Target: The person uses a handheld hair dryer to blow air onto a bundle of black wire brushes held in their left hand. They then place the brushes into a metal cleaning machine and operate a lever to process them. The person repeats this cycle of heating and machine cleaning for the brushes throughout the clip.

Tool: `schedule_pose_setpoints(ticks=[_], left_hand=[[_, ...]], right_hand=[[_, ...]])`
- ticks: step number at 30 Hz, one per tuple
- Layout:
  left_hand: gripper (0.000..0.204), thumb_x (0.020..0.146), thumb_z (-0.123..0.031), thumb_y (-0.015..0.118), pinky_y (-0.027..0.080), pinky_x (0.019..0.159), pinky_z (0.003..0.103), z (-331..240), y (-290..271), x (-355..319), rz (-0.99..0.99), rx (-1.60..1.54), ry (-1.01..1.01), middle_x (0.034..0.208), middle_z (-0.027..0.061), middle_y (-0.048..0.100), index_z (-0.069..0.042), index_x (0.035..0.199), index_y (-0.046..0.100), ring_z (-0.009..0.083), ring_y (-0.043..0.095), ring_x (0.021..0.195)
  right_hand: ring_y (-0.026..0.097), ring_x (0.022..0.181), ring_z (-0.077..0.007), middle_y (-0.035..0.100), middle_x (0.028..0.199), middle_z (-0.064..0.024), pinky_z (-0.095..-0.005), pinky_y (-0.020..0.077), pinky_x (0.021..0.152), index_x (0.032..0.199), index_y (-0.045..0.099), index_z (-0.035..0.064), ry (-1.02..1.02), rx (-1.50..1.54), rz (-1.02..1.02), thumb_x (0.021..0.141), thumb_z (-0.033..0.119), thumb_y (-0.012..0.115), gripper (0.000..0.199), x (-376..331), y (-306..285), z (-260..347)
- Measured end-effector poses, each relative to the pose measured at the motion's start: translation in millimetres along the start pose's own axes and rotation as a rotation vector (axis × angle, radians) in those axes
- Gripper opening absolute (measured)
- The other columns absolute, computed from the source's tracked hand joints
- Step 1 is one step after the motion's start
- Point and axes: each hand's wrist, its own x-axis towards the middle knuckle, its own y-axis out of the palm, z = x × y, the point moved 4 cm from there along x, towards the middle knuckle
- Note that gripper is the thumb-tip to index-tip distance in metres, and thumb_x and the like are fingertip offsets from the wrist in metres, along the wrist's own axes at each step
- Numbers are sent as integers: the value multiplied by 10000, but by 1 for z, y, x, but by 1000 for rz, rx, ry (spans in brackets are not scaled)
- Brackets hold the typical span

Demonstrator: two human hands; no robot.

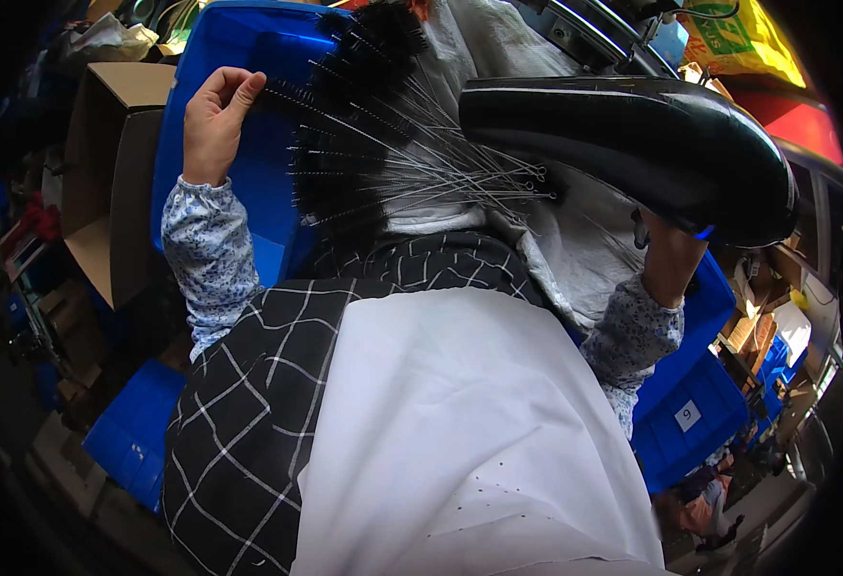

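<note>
Left hand [215, 120] pinching one black bristle tip at the edge of the brushes [345, 144], a fan of thin wire stems spread over the blue bin [239, 58]; right hand [669, 259] wrapped around the handle of a glossy black dryer [633, 154] aimed at the wire ends. Best done, judging by this, with the nozzle held steady over the stems and the fan kept flat and spread. Soft fuzzy bristles, stiff shiny wires, white cloth [460, 422] smooth on the lap.

1 hairdryer [652, 144], 1 brush bundle [364, 125], approx. 3 blue bins [690, 413], 1 cardboard box [105, 144].
</note>
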Motion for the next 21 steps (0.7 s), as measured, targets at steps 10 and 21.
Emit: schedule_pose_setpoints(ticks=[10, 21], left_hand=[[384, 799, -339, 536, 371, 837, 379, -43, 26, -22, 52, 754, 292, 1031, 140, 546, -37, 1037, 520, 301, 490, 978], [645, 554, -138, 714, 289, 881, 392, -20, 99, -76, 567, 1175, 482, 1132, 13, 462, -171, 1146, 461, 176, 434, 1049]], right_hand=[[547, 857, -178, 549, 986, -95, -278, 441, 749, 1106, 429, -16, 88, 118, -27, 648, 81, 690, 536, 1, 6, -4], [528, 926, -192, 525, 1051, -92, -318, 408, 842, 1115, 429, -3, 98, 111, 98, 642, 49, 708, 551, -12, 11, -23]])
